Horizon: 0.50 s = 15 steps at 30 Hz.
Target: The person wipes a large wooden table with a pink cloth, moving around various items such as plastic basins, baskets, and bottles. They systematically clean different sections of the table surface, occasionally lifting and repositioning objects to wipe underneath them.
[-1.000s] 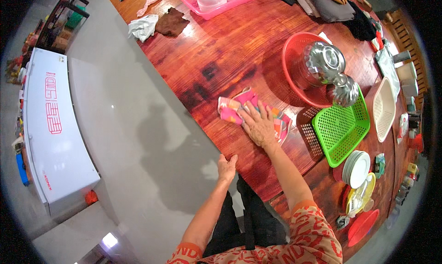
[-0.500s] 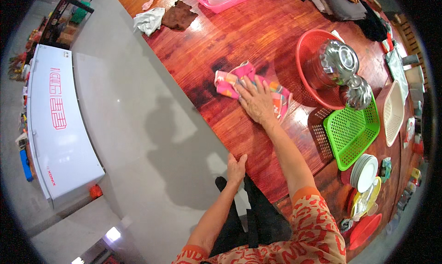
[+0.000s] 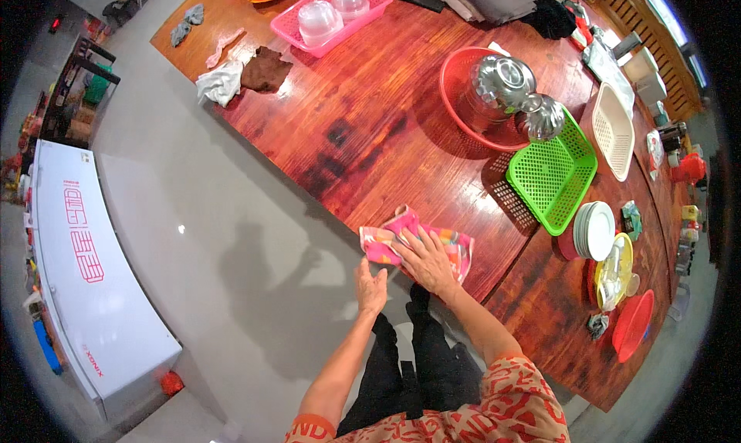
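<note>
My right hand point(image 3: 425, 261) lies flat on a pink patterned cloth point(image 3: 380, 246), fingers stretched out and pressing it against the wooden table point(image 3: 340, 134). The cloth is spread and wrinkled at the table's near edge, with one corner reaching that edge. Just off the edge, close to the cloth's left corner, is my left hand point(image 3: 371, 289). Its thumb stands apart from the fingers, and nothing shows in it; whether the fingertips touch the cloth I cannot tell.
Right of the cloth stand a red basin point(image 3: 455, 107) with metal bowls point(image 3: 503, 84), a green basket point(image 3: 540, 182) and stacked white plates point(image 3: 595, 231). A pink basket point(image 3: 305, 44) and a brown rag point(image 3: 266, 70) lie far left. A white freezer point(image 3: 96, 289) stands across the floor.
My right hand has drawn the cloth toward me, from further in on the table to its near edge. My left hand is now close beside the cloth. The view has shifted.
</note>
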Tool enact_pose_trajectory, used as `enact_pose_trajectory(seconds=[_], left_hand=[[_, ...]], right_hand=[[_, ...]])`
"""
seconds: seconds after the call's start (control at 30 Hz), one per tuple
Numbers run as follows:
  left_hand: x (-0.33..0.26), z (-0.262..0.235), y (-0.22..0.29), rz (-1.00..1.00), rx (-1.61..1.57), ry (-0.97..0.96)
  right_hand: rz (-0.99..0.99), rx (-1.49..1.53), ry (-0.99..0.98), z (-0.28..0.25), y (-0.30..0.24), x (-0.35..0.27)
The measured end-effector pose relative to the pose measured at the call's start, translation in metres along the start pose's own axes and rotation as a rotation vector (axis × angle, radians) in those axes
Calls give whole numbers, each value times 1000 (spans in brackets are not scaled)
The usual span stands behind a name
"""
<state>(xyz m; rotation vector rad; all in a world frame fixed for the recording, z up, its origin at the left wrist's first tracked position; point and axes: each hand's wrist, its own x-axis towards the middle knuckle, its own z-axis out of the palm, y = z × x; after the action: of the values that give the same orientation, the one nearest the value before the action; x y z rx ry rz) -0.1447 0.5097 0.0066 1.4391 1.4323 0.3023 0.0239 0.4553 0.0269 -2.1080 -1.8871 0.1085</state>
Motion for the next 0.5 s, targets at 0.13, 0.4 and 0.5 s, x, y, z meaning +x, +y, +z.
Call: enact_pose_trajectory(seconds=[0.13,0.4,0.5], left_hand=[[1,-29,35,10,28,-66],[48,-44,47,365,371,49],[69,-45,60,413,451,37]], right_hand=[[85,-2,-33,4,1,-15],[97,-27,43,8,35,79],[95,-20,35,10,47,120]])
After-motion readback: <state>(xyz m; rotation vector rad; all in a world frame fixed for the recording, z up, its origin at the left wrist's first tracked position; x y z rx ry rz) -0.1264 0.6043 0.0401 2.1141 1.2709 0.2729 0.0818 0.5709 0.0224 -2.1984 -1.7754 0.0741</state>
